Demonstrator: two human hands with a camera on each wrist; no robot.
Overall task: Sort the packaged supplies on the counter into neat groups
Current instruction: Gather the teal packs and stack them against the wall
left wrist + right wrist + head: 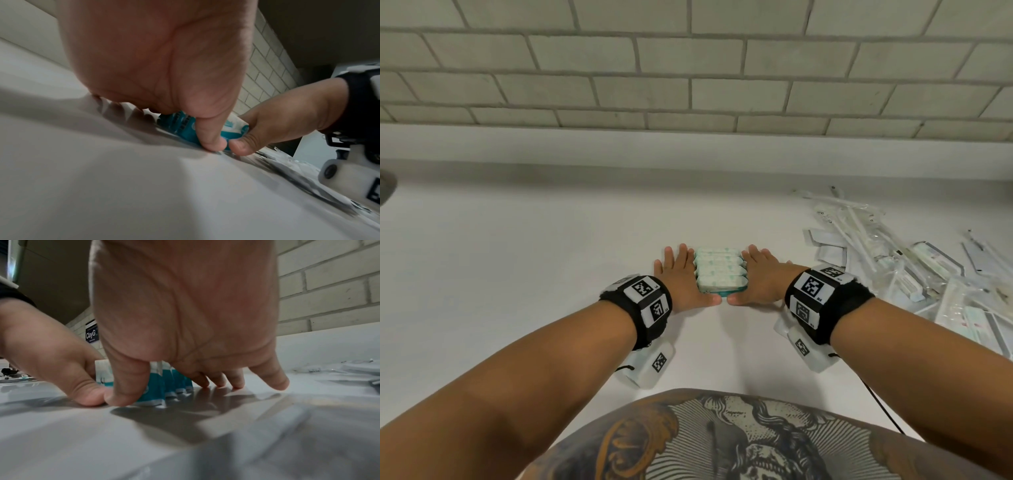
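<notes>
A row of several white-and-teal packets [718, 270] stands on edge at the middle of the white counter [517, 274]. My left hand [686, 278] lies flat against the row's left side and my right hand [755, 278] against its right side, fingers straight and pointing at the wall. Both thumbs meet in front of the nearest packet. In the left wrist view the left thumb [209, 138] presses the teal packets [186, 129] beside the right hand [287, 116]. The right wrist view has the fingertips [275, 382] on the counter beside the packets [166, 386].
A loose pile of clear and white packaged supplies [900, 263] spreads over the counter's right side, close to my right wrist. A tiled wall [688, 68] with a low ledge runs behind. A dark object [386, 188] shows at the far left edge.
</notes>
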